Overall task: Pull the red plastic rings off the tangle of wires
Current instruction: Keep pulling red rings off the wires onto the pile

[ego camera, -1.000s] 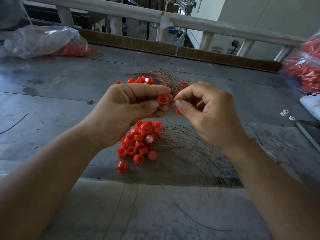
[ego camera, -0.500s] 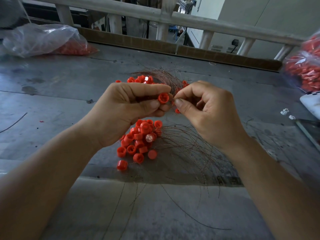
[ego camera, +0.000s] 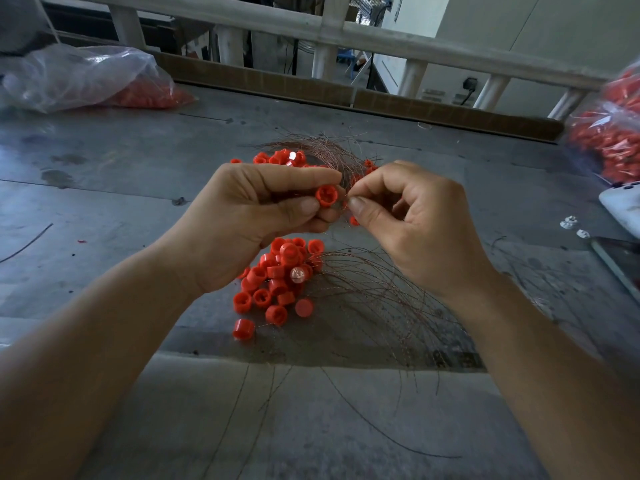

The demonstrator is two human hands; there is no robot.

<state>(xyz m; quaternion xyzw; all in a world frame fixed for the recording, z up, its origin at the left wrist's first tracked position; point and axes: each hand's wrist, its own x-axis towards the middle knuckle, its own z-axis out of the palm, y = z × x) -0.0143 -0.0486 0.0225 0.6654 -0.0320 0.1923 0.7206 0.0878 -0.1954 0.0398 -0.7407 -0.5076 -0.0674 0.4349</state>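
Observation:
My left hand (ego camera: 249, 216) pinches one red plastic ring (ego camera: 326, 195) between thumb and forefinger, held above the grey table. Right beside it, my right hand (ego camera: 412, 223) pinches a thin copper wire at its thumb tip, close to the ring. A tangle of fine copper wires (ego camera: 374, 299) spreads over the table below and to the right of my hands. A pile of loose red rings (ego camera: 277, 285) lies under my left hand. More red rings (ego camera: 280, 157) and wires sit just behind my hands, partly hidden by them.
A clear plastic bag with red parts (ego camera: 86, 77) lies at the back left. Another bag of red parts (ego camera: 609, 133) is at the right edge. A white object (ego camera: 623, 209) and small white bits (ego camera: 568, 223) lie at right. A railing (ego camera: 332, 29) borders the table's far side.
Almost nothing has moved. Both hands stay together at the same spot, my right thumb and finger shifting slightly against the ring.

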